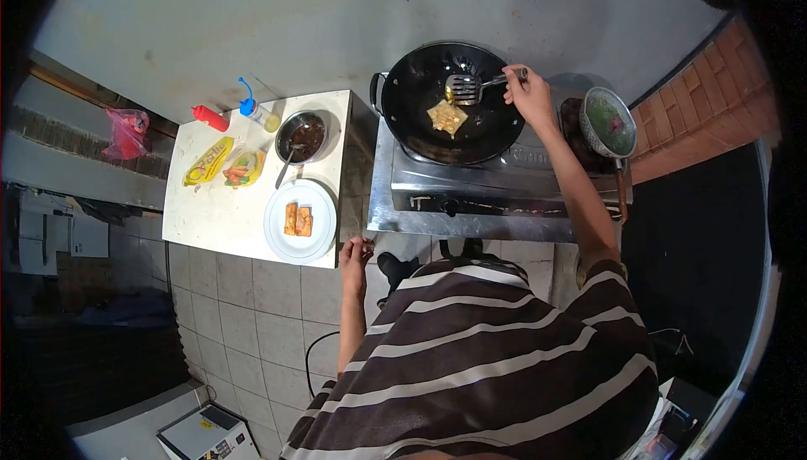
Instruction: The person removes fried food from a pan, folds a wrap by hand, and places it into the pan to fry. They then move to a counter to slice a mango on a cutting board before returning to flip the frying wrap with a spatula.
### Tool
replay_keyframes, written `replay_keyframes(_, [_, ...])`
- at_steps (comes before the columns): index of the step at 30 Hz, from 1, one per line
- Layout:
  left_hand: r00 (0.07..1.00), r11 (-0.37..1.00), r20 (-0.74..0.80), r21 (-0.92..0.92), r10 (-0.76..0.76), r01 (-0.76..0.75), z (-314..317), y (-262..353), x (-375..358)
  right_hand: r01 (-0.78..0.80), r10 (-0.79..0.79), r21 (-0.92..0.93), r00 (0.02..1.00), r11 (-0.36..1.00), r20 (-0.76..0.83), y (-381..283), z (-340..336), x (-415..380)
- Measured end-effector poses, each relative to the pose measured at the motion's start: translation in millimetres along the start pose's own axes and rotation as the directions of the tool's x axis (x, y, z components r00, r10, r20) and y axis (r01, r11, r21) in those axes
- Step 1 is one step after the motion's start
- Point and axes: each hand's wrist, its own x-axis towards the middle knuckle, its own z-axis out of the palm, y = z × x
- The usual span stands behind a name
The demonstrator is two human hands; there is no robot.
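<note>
My right hand (pixel 528 97) grips the handle of a slotted spatula (pixel 465 89), its head down inside a black wok (pixel 412 128). Just below the spatula head, a square, flat piece of food (pixel 446 119) with browned bits lies in the wok. The wok sits on a steel gas stove (pixel 487 187). My left hand (pixel 356 250) hangs beside the white table's near corner, fingers curled; whether anything is in them is hidden. Closest to it is a white plate (pixel 301 252) bearing two browned, folded pieces of food (pixel 298 220).
On the white table (pixel 202 225) stand a steel bowl (pixel 317 154) of dark sauce with a spoon, a red squeeze bottle (pixel 210 118), a blue-topped bottle (pixel 257 112) and yellow packets (pixel 208 162). A patterned pan (pixel 609 121) with greenish contents sits at the stove's right.
</note>
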Motion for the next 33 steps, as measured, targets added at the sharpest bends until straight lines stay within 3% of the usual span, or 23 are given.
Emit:
replay_keyframes(8, [1.0,1.0,0.009,0.013,-0.003,0.003,6.9,7.2,0.6,0.0,-0.008,0.156,0.998,0.988,0.056,-19.0,-16.8,-2.1])
replay_keyframes(13, [1.0,0.999,-0.012,0.047,-0.025,0.026,12.1,10.2,2.6,0.049,-0.053,0.086,0.998,0.995,0.044,-43.6,-26.2,-9.7])
replay_keyframes(16, [1.0,0.999,0.002,0.044,-0.028,0.028,15.9,11.5,6.0,0.057,-0.057,-0.014,0.998,0.998,0.017,-35.9,-23.4,-8.2])
replay_keyframes(26, [1.0,1.0,0.017,0.022,0.003,-0.003,17.6,17.0,8.8,-0.001,0.002,-0.064,1.0,0.998,0.014,-1.5,-1.0,-0.3])
replay_keyframes(33, [1.0,1.0,0.006,0.004,0.01,-0.01,14.0,23.7,6.3,-0.014,0.008,0.143,0.999,0.99,0.046,8.2,-5.3,9.0])
